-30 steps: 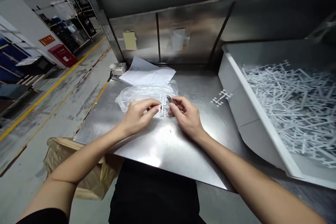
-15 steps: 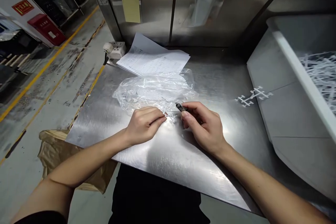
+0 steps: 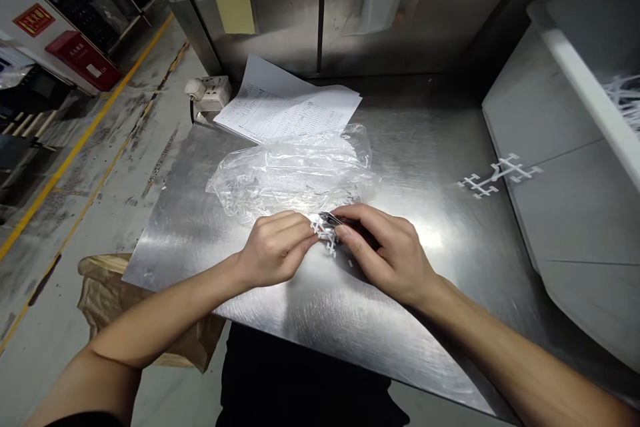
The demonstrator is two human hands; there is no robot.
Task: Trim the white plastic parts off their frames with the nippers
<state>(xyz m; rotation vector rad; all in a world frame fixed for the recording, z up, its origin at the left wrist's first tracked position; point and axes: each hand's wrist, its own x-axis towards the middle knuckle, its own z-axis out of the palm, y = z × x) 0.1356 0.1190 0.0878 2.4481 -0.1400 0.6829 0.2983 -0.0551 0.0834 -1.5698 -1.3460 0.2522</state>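
My left hand (image 3: 277,247) is closed, pinching a small branched white plastic sprue (image 3: 329,237) between thumb and fingers. Wrapped around dark-handled nippers (image 3: 328,217), my right hand (image 3: 387,250) holds their tip at the upper side of the sprue. Most of the nippers' handles are hidden inside the fingers. Just behind both hands lies a clear plastic bag (image 3: 285,173), with small pieces showing at its near right end. A tiny white bit (image 3: 351,263) rests on the metal table (image 3: 420,140) below the right fingers.
Printed sheets (image 3: 290,103) lie behind the bag, beside a white power socket (image 3: 214,93). At the right, a large grey bin (image 3: 530,107) holds white plastic pieces. Another white sprue (image 3: 495,177) is near its side. A brown paper bag (image 3: 105,293) stands below the table's left edge.
My right hand has moved left and slightly down, bringing the nippers to the sprue. More of the sprue shows beside my left fingers. The view has shifted slightly.
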